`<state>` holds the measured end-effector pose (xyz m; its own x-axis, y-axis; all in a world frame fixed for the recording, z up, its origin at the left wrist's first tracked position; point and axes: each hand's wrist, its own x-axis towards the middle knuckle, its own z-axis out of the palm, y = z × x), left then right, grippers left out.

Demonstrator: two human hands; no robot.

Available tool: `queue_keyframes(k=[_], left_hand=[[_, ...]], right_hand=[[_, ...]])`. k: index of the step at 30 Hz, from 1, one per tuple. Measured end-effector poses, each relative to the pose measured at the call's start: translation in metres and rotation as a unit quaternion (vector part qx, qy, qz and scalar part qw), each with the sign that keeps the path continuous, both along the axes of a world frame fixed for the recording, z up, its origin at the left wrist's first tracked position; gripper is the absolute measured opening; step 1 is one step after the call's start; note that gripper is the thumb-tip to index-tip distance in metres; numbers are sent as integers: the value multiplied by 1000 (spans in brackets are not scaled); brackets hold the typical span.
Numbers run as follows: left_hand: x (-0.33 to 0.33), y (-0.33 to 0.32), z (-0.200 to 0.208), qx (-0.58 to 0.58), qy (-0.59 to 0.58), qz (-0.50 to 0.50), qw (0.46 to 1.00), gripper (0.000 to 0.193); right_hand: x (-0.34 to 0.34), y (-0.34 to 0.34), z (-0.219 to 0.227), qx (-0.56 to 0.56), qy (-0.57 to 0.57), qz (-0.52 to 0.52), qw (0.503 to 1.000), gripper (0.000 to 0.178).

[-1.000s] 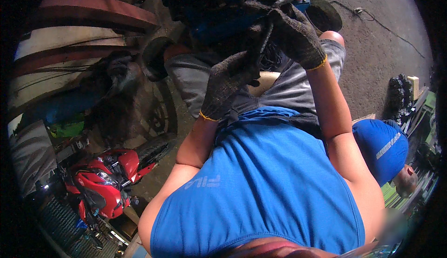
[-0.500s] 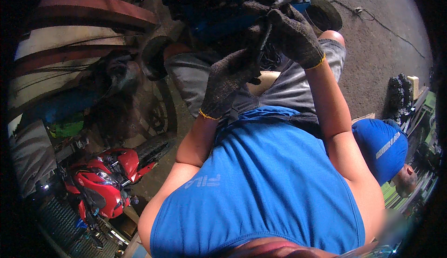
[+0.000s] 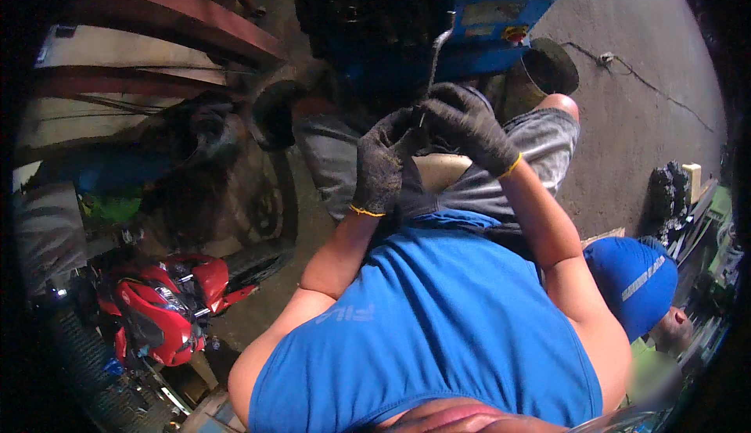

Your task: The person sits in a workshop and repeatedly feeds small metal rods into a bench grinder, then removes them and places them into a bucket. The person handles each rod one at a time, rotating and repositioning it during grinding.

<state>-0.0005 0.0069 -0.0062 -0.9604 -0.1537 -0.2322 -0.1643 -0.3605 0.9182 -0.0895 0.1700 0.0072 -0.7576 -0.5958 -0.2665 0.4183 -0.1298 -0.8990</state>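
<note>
Between my knees, a thin bent metal rod [image 3: 435, 56] points away from me, its far end crooked to the right. My right hand [image 3: 469, 124], in a dark knit glove with a yellow cuff, is closed around its lower part. My left hand [image 3: 382, 163], gloved the same way, meets the right one there, its fingers closed at the rod's near end. Fingers and shadow partly hide that end. Just beyond my hands stands a blue machine [image 3: 501, 12] with a dark left side and a red knob [image 3: 514, 34].
An open round container [image 3: 547, 69] stands right of the machine, and a cable [image 3: 657, 89] crosses the floor. Reddish beams [image 3: 180, 10] rise at far left. A red motorcycle [image 3: 168, 308] is at lower left. Another person in a blue cap [image 3: 630, 284] is close on my right.
Both hands have come nearer my body and closer together. The rod has come with them, its far end shifting left and toward me. More of the blue machine shows.
</note>
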Motion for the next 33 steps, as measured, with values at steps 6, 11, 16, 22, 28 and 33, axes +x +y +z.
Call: queue_keyframes(k=[6,11,16,22,28,33], left_hand=[[-3,-1,-23,-66,81,78,991,50],[-4,2,-27,-88,68,85,990,55],[-2,-9,-22,-170,63,25,983,51],[-1,-24,-32,-128,-20,-82,988,40],[-12,-37,-49,-194,14,-53,980,36],[-35,-47,-54,-309,-19,-3,951,29]], right_hand=[[15,-20,-3,41,7,-52,998,36],[5,-27,-11,74,88,-42,993,30],[-1,-26,-7,109,96,-38,989,27],[-9,-28,-4,124,143,-21,982,26],[-20,-44,-6,73,51,22,996,29],[-27,-54,-60,125,161,-94,975,41]])
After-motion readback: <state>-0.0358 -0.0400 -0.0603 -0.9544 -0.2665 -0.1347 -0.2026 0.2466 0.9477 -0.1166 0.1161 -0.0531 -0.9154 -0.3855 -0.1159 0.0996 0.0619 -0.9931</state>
